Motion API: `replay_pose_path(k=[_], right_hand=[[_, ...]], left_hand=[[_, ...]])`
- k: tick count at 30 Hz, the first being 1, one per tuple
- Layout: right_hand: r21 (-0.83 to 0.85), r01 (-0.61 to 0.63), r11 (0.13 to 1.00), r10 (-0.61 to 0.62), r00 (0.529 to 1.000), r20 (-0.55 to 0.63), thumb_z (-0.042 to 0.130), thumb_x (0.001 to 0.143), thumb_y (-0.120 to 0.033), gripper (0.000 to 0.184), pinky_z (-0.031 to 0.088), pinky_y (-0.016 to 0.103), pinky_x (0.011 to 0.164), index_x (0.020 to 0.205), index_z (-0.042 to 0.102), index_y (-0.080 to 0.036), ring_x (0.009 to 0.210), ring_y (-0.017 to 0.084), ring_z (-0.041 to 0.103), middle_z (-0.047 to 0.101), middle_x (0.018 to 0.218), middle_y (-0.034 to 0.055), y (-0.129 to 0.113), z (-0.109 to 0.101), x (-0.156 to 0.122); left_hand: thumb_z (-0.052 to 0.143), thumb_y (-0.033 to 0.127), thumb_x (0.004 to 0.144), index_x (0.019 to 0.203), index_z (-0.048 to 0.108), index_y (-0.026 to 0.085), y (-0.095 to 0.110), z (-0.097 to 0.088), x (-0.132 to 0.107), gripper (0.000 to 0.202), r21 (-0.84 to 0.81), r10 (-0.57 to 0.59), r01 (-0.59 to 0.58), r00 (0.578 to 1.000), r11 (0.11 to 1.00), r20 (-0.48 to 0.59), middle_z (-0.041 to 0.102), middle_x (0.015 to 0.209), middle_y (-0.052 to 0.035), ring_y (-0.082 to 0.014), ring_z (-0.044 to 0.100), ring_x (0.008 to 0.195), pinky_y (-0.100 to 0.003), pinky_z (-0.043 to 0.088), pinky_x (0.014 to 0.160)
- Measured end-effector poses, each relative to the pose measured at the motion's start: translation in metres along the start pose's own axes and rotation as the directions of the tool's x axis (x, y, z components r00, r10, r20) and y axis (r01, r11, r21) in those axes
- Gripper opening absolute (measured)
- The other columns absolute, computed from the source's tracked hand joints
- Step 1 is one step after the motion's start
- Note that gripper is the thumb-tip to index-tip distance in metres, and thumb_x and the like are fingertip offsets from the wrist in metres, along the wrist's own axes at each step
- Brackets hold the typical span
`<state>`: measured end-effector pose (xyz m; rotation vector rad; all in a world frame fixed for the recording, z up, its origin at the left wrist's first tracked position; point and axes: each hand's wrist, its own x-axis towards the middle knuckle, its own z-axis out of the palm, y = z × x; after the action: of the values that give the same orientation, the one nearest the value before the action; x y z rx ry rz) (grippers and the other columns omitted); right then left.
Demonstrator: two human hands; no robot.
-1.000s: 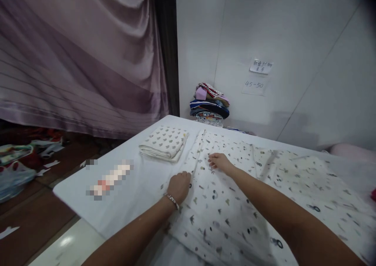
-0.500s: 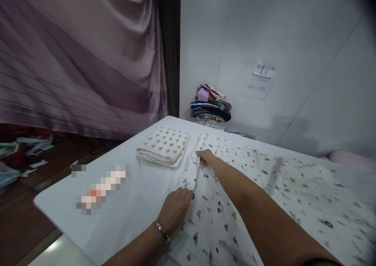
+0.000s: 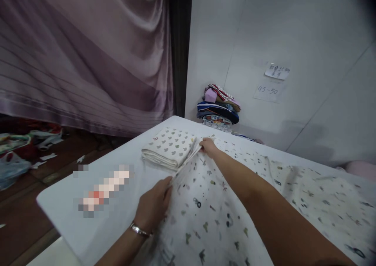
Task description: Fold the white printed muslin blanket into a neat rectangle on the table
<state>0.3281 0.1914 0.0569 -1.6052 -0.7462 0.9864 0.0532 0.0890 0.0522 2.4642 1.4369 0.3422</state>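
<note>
A thin white cloth [image 3: 211, 203] printed with small plants and shapes spreads over the table's middle and right. My left hand [image 3: 155, 199], with a metal bracelet at its wrist, grips the near part of the cloth's left edge. Farther off, my right hand [image 3: 209, 147] pinches the same edge near its far corner. Between the hands the edge is drawn taut and raised a little. Just left of my right hand lies a folded white cloth [image 3: 170, 146] with a grey leaf-like print.
The white table [image 3: 123, 215] has a blurred-out patch [image 3: 105, 189] on its left. Folded textiles [image 3: 219, 105] are stacked by the wall, below paper notes [image 3: 268, 90]. A purple curtain [image 3: 102, 62] hangs at left. Bags and scraps [image 3: 17, 160] lie on the floor.
Both hands have lifted the printed cloth's left edge off the table. My left hand has moved left with it; the edge now slants toward the folded cloth. The view has shifted slightly left.
</note>
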Motion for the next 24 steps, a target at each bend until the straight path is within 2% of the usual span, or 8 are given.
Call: replay_pose_path(k=[3,5,8,11,15,19,21,24], right_hand=[[0.067,0.048,0.997,-0.051,0.998,0.043,0.047,0.068,-0.002,0.019,0.049,0.018,0.051,0.069,0.039,-0.019,0.047,0.007,0.049,0.045,0.055,-0.0073,-0.025,0.026,0.019],[0.080,0.052,0.995,-0.058,0.996,0.073,0.047,0.068,-0.002,0.017,0.049,0.019,0.050,0.072,0.043,-0.019,0.047,0.007,0.050,0.045,0.055,-0.0067,-0.034,0.044,0.032],[0.068,0.007,0.998,-0.015,0.994,0.112,0.050,0.069,-0.002,0.021,0.051,0.022,0.050,0.085,0.051,-0.016,0.050,0.010,0.052,0.048,0.056,-0.0047,-0.028,0.066,0.043],[0.048,-0.036,0.998,0.029,0.991,0.130,0.055,0.069,-0.004,0.040,0.053,0.024,0.053,0.108,0.051,-0.014,0.057,0.012,0.057,0.055,0.063,-0.0013,-0.008,0.078,0.044],[0.003,0.012,1.000,-0.013,0.993,0.115,0.056,0.072,-0.009,0.052,0.055,0.026,0.063,0.122,0.048,-0.012,0.073,0.014,0.061,0.062,0.085,0.0057,0.008,0.084,0.039],[-0.103,0.144,0.984,-0.135,0.987,0.091,0.054,0.073,-0.009,0.044,0.049,0.032,0.087,0.116,0.056,-0.018,0.100,0.017,0.057,0.059,0.113,0.0063,0.011,0.087,0.016],[-0.246,0.343,0.907,-0.311,0.937,0.158,0.053,0.073,-0.009,0.041,0.040,0.035,0.100,0.112,0.060,-0.018,0.111,0.019,0.052,0.057,0.119,0.0058,0.020,0.086,-0.012],[-0.358,0.692,0.627,-0.553,0.719,0.421,0.050,0.075,-0.013,0.040,0.032,0.039,0.106,0.113,0.060,-0.019,0.120,0.020,0.046,0.055,0.125,0.0074,0.047,0.071,-0.082]], left_hand=[[0.036,0.037,0.086,0.121,0.050,0.027,-0.008,-0.015,0.012,0.039,-0.109,-0.092,0.079,0.989,0.991,-0.119,0.063,0.113,-0.0005,-0.0182,0.060,0.098,-0.027,0.045,0.077],[0.037,0.041,0.085,0.118,0.053,0.029,-0.016,-0.018,0.017,0.039,-0.151,-0.144,0.124,0.981,0.981,-0.131,0.066,0.106,0.0002,-0.0186,0.062,0.093,-0.027,0.045,0.072],[0.041,0.047,0.080,0.119,0.053,0.027,-0.036,-0.011,0.022,0.045,-0.177,-0.247,0.235,0.968,0.956,-0.046,0.068,0.094,-0.0019,-0.0199,0.062,0.081,-0.028,0.044,0.066],[0.046,0.055,0.075,0.113,0.057,0.023,-0.061,0.001,0.024,0.051,-0.237,-0.299,0.313,0.950,0.920,0.093,0.066,0.082,-0.0024,-0.0198,0.061,0.072,-0.028,0.042,0.062],[0.044,0.062,0.074,0.095,0.062,0.021,-0.084,0.010,0.025,0.050,-0.408,-0.252,0.334,0.937,0.850,0.243,0.061,0.064,0.0005,-0.0175,0.056,0.061,-0.026,0.039,0.055],[0.047,0.058,0.074,0.090,0.061,0.022,-0.089,0.011,0.024,0.042,-0.397,-0.184,0.270,0.953,0.877,0.241,0.059,0.061,0.0023,-0.0162,0.054,0.059,-0.025,0.037,0.056],[0.047,0.055,0.075,0.089,0.061,0.023,-0.090,0.012,0.024,0.038,-0.390,-0.169,0.240,0.963,0.889,0.208,0.061,0.063,0.0025,-0.0160,0.054,0.060,-0.025,0.036,0.057],[0.047,0.054,0.075,0.090,0.061,0.023,-0.094,0.016,0.024,0.037,-0.424,-0.166,0.226,0.971,0.877,0.173,0.060,0.062,0.0026,-0.0156,0.054,0.059,-0.025,0.036,0.056]])
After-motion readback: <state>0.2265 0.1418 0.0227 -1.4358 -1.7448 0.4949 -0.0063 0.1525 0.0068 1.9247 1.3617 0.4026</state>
